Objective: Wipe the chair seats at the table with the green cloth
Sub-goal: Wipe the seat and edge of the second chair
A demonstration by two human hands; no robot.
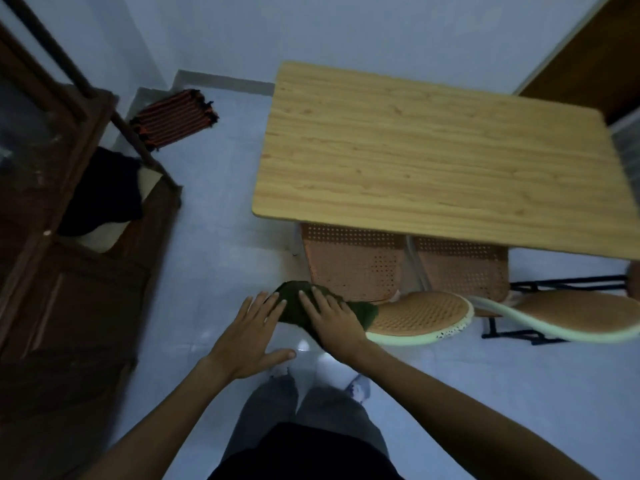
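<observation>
The right hand (330, 320) is lying flat, fingers spread, pressing on the green cloth (298, 304), which is bunched over the left end of the near chair's backrest (420, 315). The left hand (247, 336) is hovering just beside it, palm down and fingers splayed apart, gripping nothing, its fingertips (277, 299) touching the cloth's left edge. Two perforated orange chair seats (353, 259) are sitting side by side, half tucked under the wooden table (433, 157). A second backrest (581, 313) is curving at the right. On the pale floor (214, 265), a striped mat (173, 117) is lying near a dark wooden cabinet (69, 271).
</observation>
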